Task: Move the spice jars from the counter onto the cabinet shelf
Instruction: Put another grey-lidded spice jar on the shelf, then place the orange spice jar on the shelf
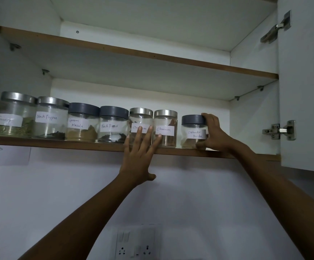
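Several labelled glass spice jars stand in a row on the lower cabinet shelf (58, 144). At the right end stands the coriander powder jar (192, 134), dark-lidded, with my right hand (216, 135) wrapped around its right side. My left hand (140, 156) is open, its fingers spread flat against the fronts of two steel-lidded cinnamon jars (166, 128). Further left stand a black pepper jar (112, 126), a garam masala jar (82, 124), another black pepper jar (50, 119) and a jar of green seeds (14, 117).
The upper shelf (152, 55) is bare. The cabinet door (306, 87) hangs open at the right on steel hinges (281, 130). A white wall with a socket panel (137, 243) lies below the shelf. Shelf room remains right of the coriander jar.
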